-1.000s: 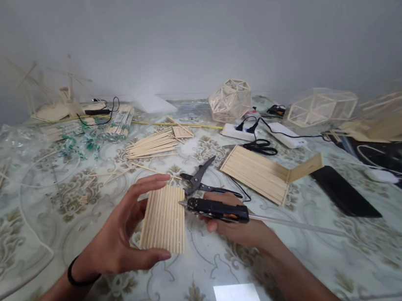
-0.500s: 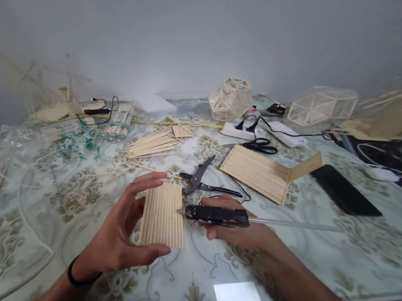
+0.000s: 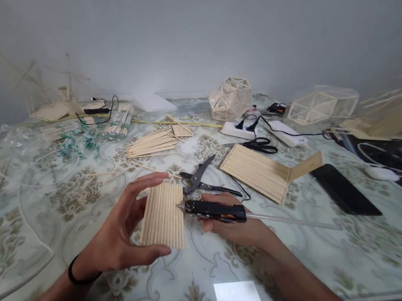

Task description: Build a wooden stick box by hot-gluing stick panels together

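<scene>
Between the thumb and fingers of my left hand (image 3: 123, 234) is a small panel of wooden sticks (image 3: 161, 217) laid side by side, gripped at its top and bottom edges. A black glue gun (image 3: 214, 212) with a clear glue stick (image 3: 295, 222) out of its back is in my right hand (image 3: 233, 230), the fingers wrapped round it. The gun's nozzle points left and lies at the panel's right edge; whether it touches I cannot tell. Just behind the gun lie dark-handled cutting pliers (image 3: 199, 178).
A larger stick panel (image 3: 254, 173) with an upright strip, black scissors (image 3: 261, 146) and a dark phone (image 3: 345, 190) lie to the right. Behind are loose sticks (image 3: 153, 143), a power strip (image 3: 240, 129) and a stick-framed polyhedron (image 3: 231, 98). A white cable (image 3: 28, 217) curves along the left.
The glue gun's nozzle has moved slightly up along the panel's right edge, my right hand with it. My left hand keeps its hold, the panel shifting only a little.
</scene>
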Demonstrator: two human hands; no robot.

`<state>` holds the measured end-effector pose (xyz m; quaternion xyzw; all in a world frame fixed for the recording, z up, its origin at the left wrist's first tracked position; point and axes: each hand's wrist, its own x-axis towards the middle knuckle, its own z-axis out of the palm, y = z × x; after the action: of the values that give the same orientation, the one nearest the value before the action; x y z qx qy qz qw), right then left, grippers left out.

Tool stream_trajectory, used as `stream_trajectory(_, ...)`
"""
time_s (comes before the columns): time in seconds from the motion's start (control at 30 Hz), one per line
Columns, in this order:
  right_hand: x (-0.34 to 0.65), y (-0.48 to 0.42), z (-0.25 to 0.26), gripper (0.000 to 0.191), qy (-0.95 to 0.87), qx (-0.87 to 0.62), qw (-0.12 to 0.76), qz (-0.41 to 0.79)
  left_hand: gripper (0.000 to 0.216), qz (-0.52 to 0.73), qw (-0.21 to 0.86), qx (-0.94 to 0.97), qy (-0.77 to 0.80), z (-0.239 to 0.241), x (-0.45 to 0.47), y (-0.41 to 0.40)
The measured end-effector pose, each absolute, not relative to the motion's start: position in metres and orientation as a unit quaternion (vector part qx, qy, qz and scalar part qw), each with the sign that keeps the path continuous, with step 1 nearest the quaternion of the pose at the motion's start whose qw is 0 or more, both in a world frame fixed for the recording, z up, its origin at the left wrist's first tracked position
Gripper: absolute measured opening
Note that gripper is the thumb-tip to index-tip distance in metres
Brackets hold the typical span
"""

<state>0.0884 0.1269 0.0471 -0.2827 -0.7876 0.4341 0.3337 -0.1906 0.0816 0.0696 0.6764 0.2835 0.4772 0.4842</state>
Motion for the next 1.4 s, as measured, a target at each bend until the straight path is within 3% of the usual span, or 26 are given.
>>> stream_trajectory(0.6,0.088,0.125,0.051,0.052,-0.745,-0.387,0.348,0.417,0.093,0.451,0.51,0.677,0.28,0.07,-0.19,0.082)
stream_trajectory(0.77,0.088,0.129,0.052,0.036,-0.74,-0.479,0.337,0.331,0.09,0.477,0.479,0.68,0.285,0.076,-0.193,0.083)
stream_trajectory(0.87,0.082,0.131,0.046,0.014,-0.764,-0.477,0.311,0.305,0.087,0.506,0.464,0.66,0.305,0.078,-0.195,0.086)
stream_trajectory(0.9,0.079,0.131,0.042,0.014,-0.775,-0.468,0.299,0.301,0.086,0.513,0.463,0.65,0.316,0.078,-0.195,0.088)
stream_trajectory(1.03,0.063,0.13,0.024,0.045,-0.812,-0.435,0.255,0.292,0.087,0.526,0.481,0.606,0.354,0.076,-0.192,0.094)
stream_trajectory(1.23,0.061,0.112,0.04,0.048,-0.852,-0.39,0.21,0.277,0.092,0.507,0.502,0.596,0.369,0.074,-0.193,0.095)
stream_trajectory(1.33,0.097,0.104,0.069,0.039,-0.86,-0.348,0.244,0.283,0.094,0.51,0.493,0.603,0.366,0.071,-0.196,0.096)
stream_trajectory(1.4,0.137,0.109,0.082,0.02,-0.803,-0.403,0.361,0.249,0.098,0.507,0.502,0.604,0.357,0.068,-0.196,0.096)
